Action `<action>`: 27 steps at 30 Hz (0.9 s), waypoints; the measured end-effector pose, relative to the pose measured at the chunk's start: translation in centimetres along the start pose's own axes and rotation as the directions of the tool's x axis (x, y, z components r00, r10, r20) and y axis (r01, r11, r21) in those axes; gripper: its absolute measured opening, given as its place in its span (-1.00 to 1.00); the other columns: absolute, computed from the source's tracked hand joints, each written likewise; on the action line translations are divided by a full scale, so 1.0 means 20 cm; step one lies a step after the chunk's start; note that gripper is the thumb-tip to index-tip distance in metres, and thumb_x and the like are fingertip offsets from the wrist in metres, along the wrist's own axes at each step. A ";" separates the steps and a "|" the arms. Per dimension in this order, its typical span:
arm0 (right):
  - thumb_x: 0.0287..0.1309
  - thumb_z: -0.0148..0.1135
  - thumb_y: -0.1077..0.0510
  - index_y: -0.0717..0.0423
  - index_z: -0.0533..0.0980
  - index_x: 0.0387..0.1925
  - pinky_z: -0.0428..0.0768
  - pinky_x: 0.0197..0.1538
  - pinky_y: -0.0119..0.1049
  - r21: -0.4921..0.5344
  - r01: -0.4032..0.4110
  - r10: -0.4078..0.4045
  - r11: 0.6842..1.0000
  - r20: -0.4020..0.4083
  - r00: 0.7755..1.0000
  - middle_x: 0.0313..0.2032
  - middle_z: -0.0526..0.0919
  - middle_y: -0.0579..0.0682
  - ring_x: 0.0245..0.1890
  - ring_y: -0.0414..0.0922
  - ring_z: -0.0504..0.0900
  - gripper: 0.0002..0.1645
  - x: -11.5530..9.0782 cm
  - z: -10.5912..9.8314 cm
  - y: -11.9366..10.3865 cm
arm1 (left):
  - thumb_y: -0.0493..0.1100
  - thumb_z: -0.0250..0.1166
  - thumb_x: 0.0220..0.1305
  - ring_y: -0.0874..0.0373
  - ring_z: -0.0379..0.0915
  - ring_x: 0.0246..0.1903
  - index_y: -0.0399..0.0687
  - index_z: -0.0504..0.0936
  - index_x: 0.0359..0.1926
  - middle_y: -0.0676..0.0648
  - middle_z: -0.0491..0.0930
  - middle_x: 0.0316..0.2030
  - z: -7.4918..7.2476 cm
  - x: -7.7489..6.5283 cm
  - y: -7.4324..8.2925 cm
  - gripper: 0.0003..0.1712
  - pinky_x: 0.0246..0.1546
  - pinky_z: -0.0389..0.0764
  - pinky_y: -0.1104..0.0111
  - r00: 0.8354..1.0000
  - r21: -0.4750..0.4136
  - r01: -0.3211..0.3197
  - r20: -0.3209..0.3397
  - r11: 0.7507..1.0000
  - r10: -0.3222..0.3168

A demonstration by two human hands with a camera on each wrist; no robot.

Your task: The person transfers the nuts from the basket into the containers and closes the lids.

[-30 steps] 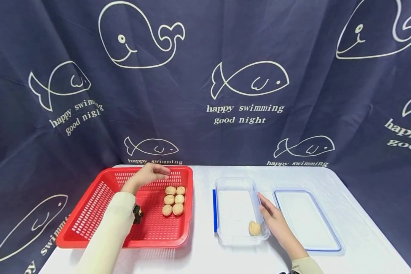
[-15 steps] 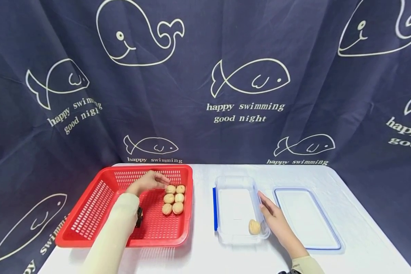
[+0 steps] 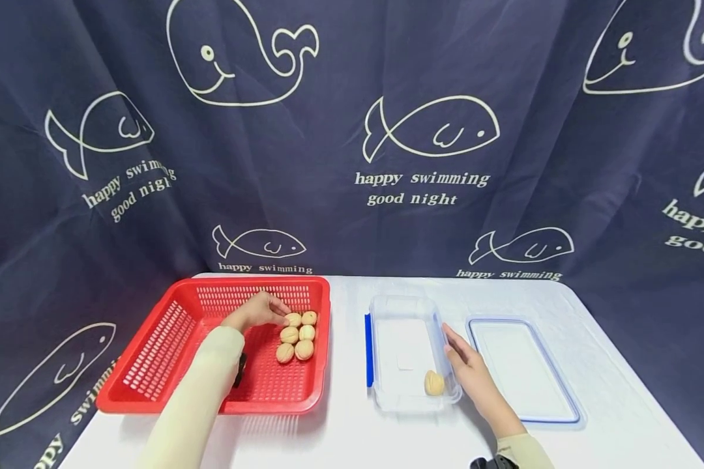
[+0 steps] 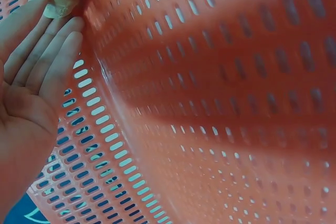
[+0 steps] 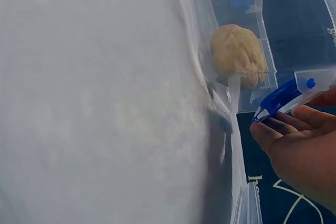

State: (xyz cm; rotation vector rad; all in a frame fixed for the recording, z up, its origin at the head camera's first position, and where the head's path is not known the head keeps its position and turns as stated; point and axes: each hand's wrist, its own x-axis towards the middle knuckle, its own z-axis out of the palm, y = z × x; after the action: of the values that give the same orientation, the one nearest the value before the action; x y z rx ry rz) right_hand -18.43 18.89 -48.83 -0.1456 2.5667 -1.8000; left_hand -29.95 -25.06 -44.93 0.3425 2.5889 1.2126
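Observation:
My left hand [image 3: 262, 310] reaches into the red plastic basket [image 3: 170, 404], thumb and fingertips at the walnut [image 3: 294, 320] in the back left of a small cluster. In the left wrist view a walnut [image 4: 60, 6] sits between the thumb and the fingertips of that hand [image 4: 37, 77]. My right hand [image 3: 475, 378] rests against the right side of a clear plastic food box [image 3: 407, 405], fingers fairly straight. A single walnut [image 3: 434, 383] lies in the box's near right corner. In the right wrist view the right hand [image 5: 299, 135] touches a blue latch [image 5: 283, 95].
Several more walnuts [image 3: 304, 350] stand in two columns by the basket's right wall. A clear lid with a blue seal [image 3: 525, 371] lies right of the box on the white table [image 3: 352, 430]. A dark blue curtain [image 3: 340, 130] hangs behind and at both sides.
The left hand has come down and to the right from above the basket's back part, onto the back left walnut. The right hand keeps its place by the box.

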 end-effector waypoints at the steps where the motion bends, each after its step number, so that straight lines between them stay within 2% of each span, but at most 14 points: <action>1: 0.48 -0.13 0.09 0.18 0.12 0.43 0.06 0.38 -0.02 0.000 0.004 -0.004 1.000 -0.004 1.000 0.42 0.10 0.25 0.41 0.18 0.07 -0.41 0.00 0.00 0.00 | -0.43 0.44 -0.03 0.25 0.60 -0.40 -0.45 0.67 -0.24 -0.24 0.71 -0.35 0.00 0.01 0.01 -0.74 -0.33 0.62 0.39 1.000 0.006 0.007 -0.004 1.000 -0.007; 4: 0.48 -0.13 0.09 0.18 0.12 0.43 0.09 0.38 -0.13 0.001 0.003 -0.003 1.000 -0.005 1.000 0.43 0.10 0.24 0.41 0.17 0.08 -0.41 0.00 -0.01 0.00 | -0.44 0.45 -0.04 0.23 0.61 -0.41 -0.45 0.68 -0.27 -0.23 0.71 -0.38 0.01 0.02 0.02 -0.75 -0.33 0.64 0.38 1.000 0.022 0.010 -0.007 1.000 -0.010; 8: 0.48 -0.12 0.09 0.20 0.12 0.43 0.14 0.27 -0.60 0.008 0.005 -0.005 1.000 -0.008 1.000 0.42 0.11 0.23 0.41 0.16 0.10 -0.41 0.00 -0.01 0.01 | -0.43 0.46 -0.05 0.22 0.60 -0.41 -0.44 0.69 -0.28 -0.21 0.71 -0.40 0.02 0.03 0.02 -0.76 -0.34 0.64 0.37 1.000 0.048 0.008 -0.011 0.999 -0.008; 10: 0.47 -0.12 0.09 0.19 0.13 0.43 0.11 0.22 -0.68 0.009 0.002 -0.002 1.000 -0.013 1.000 0.42 0.11 0.23 0.41 0.15 0.10 -0.41 0.00 -0.01 0.01 | -0.43 0.47 -0.05 0.21 0.60 -0.41 -0.43 0.69 -0.29 -0.20 0.71 -0.42 0.02 0.03 0.03 -0.76 -0.34 0.63 0.36 1.000 0.064 0.005 -0.011 0.998 -0.004; 11: 0.47 -0.11 0.10 0.20 0.13 0.43 0.13 0.24 -0.65 0.009 0.005 -0.005 1.000 -0.016 1.000 0.42 0.11 0.24 0.40 0.16 0.11 -0.41 0.00 -0.01 0.01 | -0.42 0.47 -0.05 0.21 0.60 -0.42 -0.42 0.69 -0.29 -0.18 0.71 -0.42 0.02 0.04 0.03 -0.76 -0.34 0.63 0.36 1.000 0.069 0.008 -0.012 0.998 -0.007; 14: 0.47 -0.10 0.11 0.20 0.13 0.43 0.14 0.36 -0.34 0.005 0.011 -0.011 1.000 -0.019 1.000 0.41 0.12 0.25 0.40 0.15 0.12 -0.41 -0.01 -0.01 0.01 | -0.41 0.48 -0.06 0.22 0.58 -0.44 -0.40 0.70 -0.29 -0.17 0.71 -0.43 0.03 0.03 0.03 -0.77 -0.35 0.62 0.37 1.000 0.072 0.016 -0.010 0.997 -0.015; 17: 0.46 -0.10 0.14 0.22 0.15 0.42 0.09 0.36 -0.11 0.001 0.031 -0.031 1.000 -0.022 0.999 0.40 0.14 0.27 0.39 0.16 0.12 -0.42 -0.01 0.00 0.00 | -0.41 0.49 -0.07 0.25 0.57 -0.45 -0.39 0.71 -0.30 -0.17 0.71 -0.43 0.03 0.03 0.03 -0.76 -0.36 0.62 0.38 1.000 0.064 0.013 -0.005 0.998 -0.013; 23: 0.46 -0.09 0.15 0.19 0.14 0.42 0.08 0.37 -0.10 -0.005 0.020 -0.020 1.000 -0.013 1.000 0.41 0.13 0.25 0.40 0.15 0.12 -0.42 0.00 0.00 -0.02 | -0.39 0.51 -0.09 0.24 0.58 -0.43 -0.40 0.70 -0.29 -0.16 0.71 -0.43 -0.02 0.02 0.05 -0.72 -0.34 0.61 0.39 1.000 0.036 0.006 -0.009 0.999 -0.006; 27: 0.46 -0.09 0.16 0.19 0.13 0.43 0.08 0.38 -0.09 0.003 0.021 -0.021 1.000 -0.005 1.000 0.41 0.12 0.26 0.40 0.17 0.11 -0.42 0.01 0.00 -0.02 | -0.35 0.51 -0.07 0.21 0.59 -0.35 -0.37 0.70 -0.23 -0.17 0.72 -0.35 -0.06 0.01 0.08 -0.69 -0.29 0.61 0.38 1.000 0.033 -0.006 -0.021 0.999 0.006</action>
State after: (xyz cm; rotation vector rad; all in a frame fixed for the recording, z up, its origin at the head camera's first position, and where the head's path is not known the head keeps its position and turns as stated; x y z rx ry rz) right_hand -18.63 18.66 -48.43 -0.1685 2.5751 -1.8129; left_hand -30.28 -24.85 -42.98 0.3460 2.6305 1.1835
